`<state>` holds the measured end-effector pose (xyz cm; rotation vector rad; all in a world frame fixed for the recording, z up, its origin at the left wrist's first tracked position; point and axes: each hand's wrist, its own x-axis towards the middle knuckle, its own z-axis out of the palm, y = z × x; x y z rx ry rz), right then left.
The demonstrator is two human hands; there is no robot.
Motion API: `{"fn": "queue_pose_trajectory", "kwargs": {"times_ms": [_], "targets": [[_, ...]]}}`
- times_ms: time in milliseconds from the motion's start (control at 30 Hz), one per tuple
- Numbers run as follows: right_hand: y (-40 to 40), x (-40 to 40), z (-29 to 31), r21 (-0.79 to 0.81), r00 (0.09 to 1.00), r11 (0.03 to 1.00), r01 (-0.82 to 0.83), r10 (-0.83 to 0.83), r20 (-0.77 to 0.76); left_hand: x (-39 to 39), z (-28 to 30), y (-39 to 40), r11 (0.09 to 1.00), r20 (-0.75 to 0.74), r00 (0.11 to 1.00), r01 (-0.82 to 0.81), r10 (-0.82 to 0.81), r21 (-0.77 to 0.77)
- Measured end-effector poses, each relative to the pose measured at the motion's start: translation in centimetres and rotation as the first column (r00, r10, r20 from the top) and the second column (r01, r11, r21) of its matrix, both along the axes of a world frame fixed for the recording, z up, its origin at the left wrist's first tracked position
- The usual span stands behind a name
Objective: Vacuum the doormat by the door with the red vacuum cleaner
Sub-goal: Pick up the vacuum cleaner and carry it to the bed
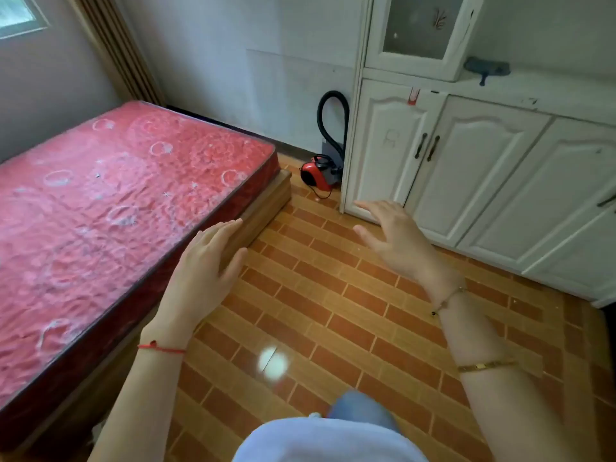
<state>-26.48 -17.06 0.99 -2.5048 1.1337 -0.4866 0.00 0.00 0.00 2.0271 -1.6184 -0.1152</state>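
A small red canister vacuum cleaner (316, 176) with a looped black hose (331, 121) is seen just above the middle of the frame, on the brown brick-patterned tile floor (316, 305), tucked in the corner against the white panelled cabinet (433, 168). Nothing is held: the left hand (206, 265), at centre left beside the red plastic-wrapped mattress (110, 201), and the right hand (396, 238), at centre right, are both raised with fingers spread and relaxed, well apart from the machine. No doormat or door is shown. The step in hand is judged to be fetching the vacuum. It would best be approached down the clear strip of floor, then lifted by its top handle, with the hose and the thin cord trailing on the floor gathered first so that nothing snags on the cabinet corner.
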Motion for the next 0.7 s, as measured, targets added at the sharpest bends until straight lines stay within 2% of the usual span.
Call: {"fn": "queue_pose_trajectory", "kwargs": {"times_ms": [333, 700], "targets": [[-13.0, 4.5, -3.2, 0.049, 0.999, 0.998, 0.05, -0.049, -0.004, 5.1, -1.9, -14.3, 0.998, 0.011, 1.0, 0.022, -0.022, 0.059], [-35.2, 12.2, -2.0, 0.071, 1.0, 0.997, -0.006, 0.004, 0.021, 11.4, -0.2, -35.9, 0.997, -0.004, 1.0, 0.013, -0.012, 0.074]]}}
